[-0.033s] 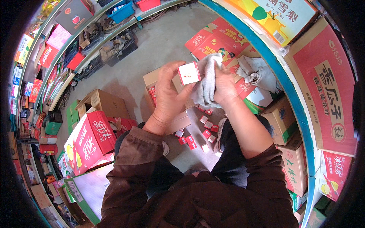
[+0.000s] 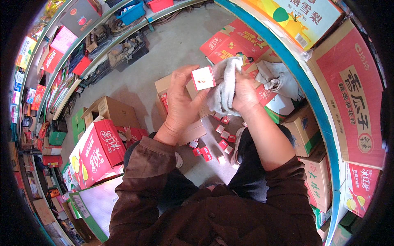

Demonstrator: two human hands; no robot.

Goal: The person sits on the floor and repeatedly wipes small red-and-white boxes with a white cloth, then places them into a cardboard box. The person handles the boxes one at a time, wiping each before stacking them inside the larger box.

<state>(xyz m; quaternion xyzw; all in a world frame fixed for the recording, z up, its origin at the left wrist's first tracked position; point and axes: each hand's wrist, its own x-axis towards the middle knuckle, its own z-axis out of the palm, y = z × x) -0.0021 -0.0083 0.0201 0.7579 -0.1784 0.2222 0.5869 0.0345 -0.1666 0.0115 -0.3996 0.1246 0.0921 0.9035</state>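
Note:
Near the middle of the head view my left hand point(image 2: 183, 105) grips a small square box point(image 2: 202, 78) between thumb and fingers, its white face turned up and edged in red. My right hand point(image 2: 245, 96) is closed on a greyish-white cloth point(image 2: 223, 91), which bunches up just right of the box. Beneath my hands an open carton point(image 2: 163, 83) holds small red boxes. Several more small red-and-white boxes point(image 2: 206, 153) lie loose on the floor between my feet.
Shelving with cartons and bins point(image 2: 94, 55) curves along the left. A teal-edged shelf point(image 2: 262, 33) with large cartons point(image 2: 340, 82) runs along the right. Cardboard boxes point(image 2: 119, 112) stand left of my legs. Flattened red cartons point(image 2: 233, 39) and another grey cloth point(image 2: 274, 76) lie beyond my right hand.
My left hand and the box have shifted very slightly left and up. My right hand and the cloth have moved a little to the right.

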